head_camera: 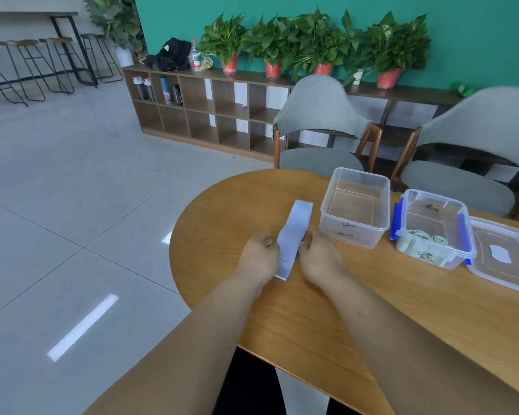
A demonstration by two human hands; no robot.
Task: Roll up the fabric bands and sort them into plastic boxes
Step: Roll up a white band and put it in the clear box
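Observation:
A pale lilac fabric band [294, 232] lies flat and unrolled on the wooden table [312, 310], running away from me. My left hand [259, 256] pinches its left edge near the middle. My right hand [319, 254] pinches the right edge opposite. A clear plastic box [355, 208] with nothing in it stands just right of the band. Further right, a clear box with blue clips [435, 229] holds several rolled pale green bands [426, 238].
A clear lid [504, 259] lies flat at the table's right edge. Two grey chairs [321, 127] stand behind the table. A low wooden shelf [210, 109] with potted plants runs along the green wall. Tiled floor lies to the left.

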